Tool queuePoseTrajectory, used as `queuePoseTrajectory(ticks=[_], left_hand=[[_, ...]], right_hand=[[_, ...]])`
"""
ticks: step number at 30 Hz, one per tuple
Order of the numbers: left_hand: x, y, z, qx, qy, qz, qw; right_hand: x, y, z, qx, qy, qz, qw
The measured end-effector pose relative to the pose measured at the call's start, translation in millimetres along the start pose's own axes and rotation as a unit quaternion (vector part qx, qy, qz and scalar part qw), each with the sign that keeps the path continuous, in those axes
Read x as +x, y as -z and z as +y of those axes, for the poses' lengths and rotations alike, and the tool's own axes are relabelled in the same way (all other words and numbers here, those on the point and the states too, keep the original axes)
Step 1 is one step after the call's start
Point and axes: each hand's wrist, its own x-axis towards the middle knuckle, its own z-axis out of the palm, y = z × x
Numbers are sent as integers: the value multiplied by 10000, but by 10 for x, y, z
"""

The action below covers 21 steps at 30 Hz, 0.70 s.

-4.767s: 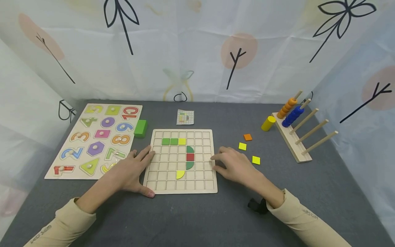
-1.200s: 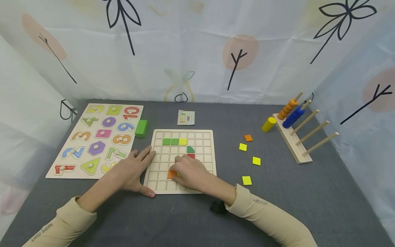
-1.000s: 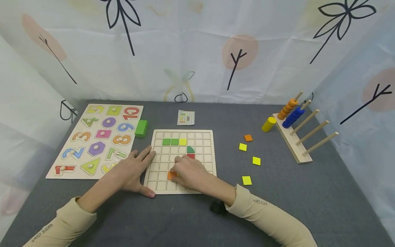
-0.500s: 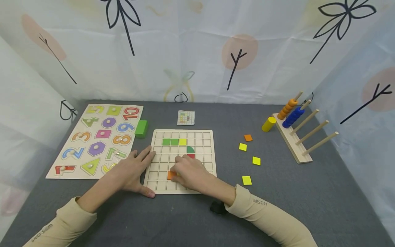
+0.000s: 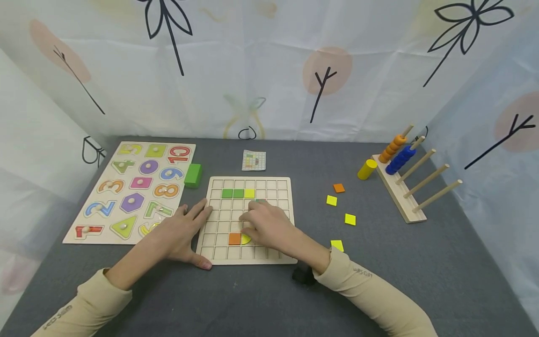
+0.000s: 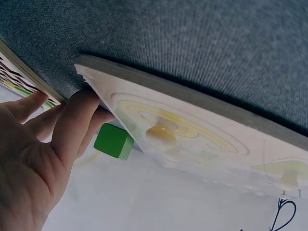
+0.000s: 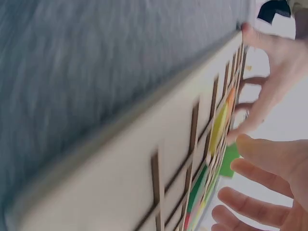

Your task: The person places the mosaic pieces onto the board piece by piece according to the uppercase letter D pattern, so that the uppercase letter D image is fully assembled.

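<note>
A wooden grid board [image 5: 216, 255] lies in the middle of the table. My left hand [image 5: 185, 236] rests along its left edge, fingers extended and thumb at the front corner. Over the board, my right hand [image 5: 271, 226] hovers with relaxed fingers; the right wrist view shows nothing in them. Just left of its thumb, an orange square tile [image 5: 234, 239] sits in the grid beside a yellow quarter-round tile [image 5: 246, 239]. Farther up are two green square tiles [image 5: 233, 193] and a yellow square tile [image 5: 249, 193]. A green quarter-round tile [image 5: 261, 201] peeks out behind the right hand, which hides the red tile.
On the right lie an orange tile [image 5: 338, 187] and several yellow tiles [image 5: 350, 219]. Behind them stand a yellow cylinder [image 5: 365, 171] and a peg stand [image 5: 410, 213] with beads. A pattern card [image 5: 254, 160], green block [image 5: 193, 175] and number puzzle [image 5: 69, 238] lie behind and left.
My right hand came from the board's right side, set the orange square left of the yellow quarter-round, then let go and lifted slightly away to the right. My left hand stayed put.
</note>
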Motion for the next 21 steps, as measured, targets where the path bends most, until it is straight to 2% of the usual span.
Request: queuePoseTrajectory(ticks=[7, 15, 21], left_hand=[[-1, 1, 3, 14, 11, -15, 10000], [-5, 7, 19, 53, 13, -41, 10000], [-6, 11, 26, 68, 6, -23, 10000]], right_hand=[[-13, 152, 280, 207, -334, 234, 9990], [-56, 378, 686, 90, -996, 420, 9941], [-165, 487, 1052, 46, -1247, 602, 9904]])
